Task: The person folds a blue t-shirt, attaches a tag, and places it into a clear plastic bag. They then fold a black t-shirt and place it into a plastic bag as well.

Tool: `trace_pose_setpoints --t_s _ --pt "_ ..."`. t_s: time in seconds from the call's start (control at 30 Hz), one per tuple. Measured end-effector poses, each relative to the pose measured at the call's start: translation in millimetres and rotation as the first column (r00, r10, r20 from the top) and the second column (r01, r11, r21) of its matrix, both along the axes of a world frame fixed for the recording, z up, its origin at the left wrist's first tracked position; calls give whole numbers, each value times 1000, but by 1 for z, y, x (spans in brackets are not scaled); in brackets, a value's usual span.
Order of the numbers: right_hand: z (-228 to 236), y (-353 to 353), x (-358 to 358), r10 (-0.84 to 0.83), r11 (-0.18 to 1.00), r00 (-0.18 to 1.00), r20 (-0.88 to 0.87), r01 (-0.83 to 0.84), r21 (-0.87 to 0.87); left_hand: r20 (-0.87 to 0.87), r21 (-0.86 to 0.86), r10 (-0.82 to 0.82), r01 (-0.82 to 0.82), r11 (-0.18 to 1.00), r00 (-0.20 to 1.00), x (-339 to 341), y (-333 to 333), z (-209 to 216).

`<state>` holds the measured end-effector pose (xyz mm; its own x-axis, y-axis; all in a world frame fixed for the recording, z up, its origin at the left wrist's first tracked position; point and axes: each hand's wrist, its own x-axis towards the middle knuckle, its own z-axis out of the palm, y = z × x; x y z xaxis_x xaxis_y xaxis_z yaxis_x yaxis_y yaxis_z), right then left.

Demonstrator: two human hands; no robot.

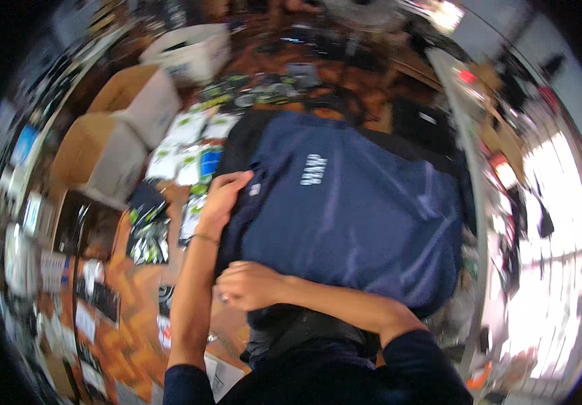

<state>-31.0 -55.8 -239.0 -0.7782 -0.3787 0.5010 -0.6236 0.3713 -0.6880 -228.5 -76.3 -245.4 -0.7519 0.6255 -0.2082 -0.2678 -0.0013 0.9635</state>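
A navy blue garment (358, 216), probably a sweatshirt, lies spread in front of me with small pale lettering near its upper left. Under its far and left edges shows a black layer (239, 138) of cloth. My left hand (222, 197) is at the garment's left edge, fingers closed on the fabric beside a small pale mark. Across my body reaches my right arm, and my right hand (247, 285) is curled at the near left corner of the garment. Its fingertips are blurred, and whatever they pinch is hidden.
Left of the garment, white and black plastic-wrapped packets (186, 152) lie in rows. Open cardboard boxes (95, 152) and a white box (193, 54) stand beyond them. A long shelf (466, 135) runs along the right, near a bright window (547, 256). The floor (135, 304) is wooden parquet.
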Motion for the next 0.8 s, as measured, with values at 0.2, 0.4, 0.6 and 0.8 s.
trace_pose_setpoints --t_s 0.2,0.4,0.6,0.8 --pt "10 65 115 -288 933 921 263 332 -142 193 -47 165 -159 986 967 17 -3 11" --pt "26 141 258 -954 292 290 79 956 18 -128 -58 -99 93 994 987 20 -6 15" --pt "-41 191 453 -825 -566 -566 -9 824 19 -363 -76 -85 62 995 928 30 -6 3" --pt "-155 220 570 -766 -542 -642 -25 624 562 -453 -182 -86 3 983 887 30 -10 0"
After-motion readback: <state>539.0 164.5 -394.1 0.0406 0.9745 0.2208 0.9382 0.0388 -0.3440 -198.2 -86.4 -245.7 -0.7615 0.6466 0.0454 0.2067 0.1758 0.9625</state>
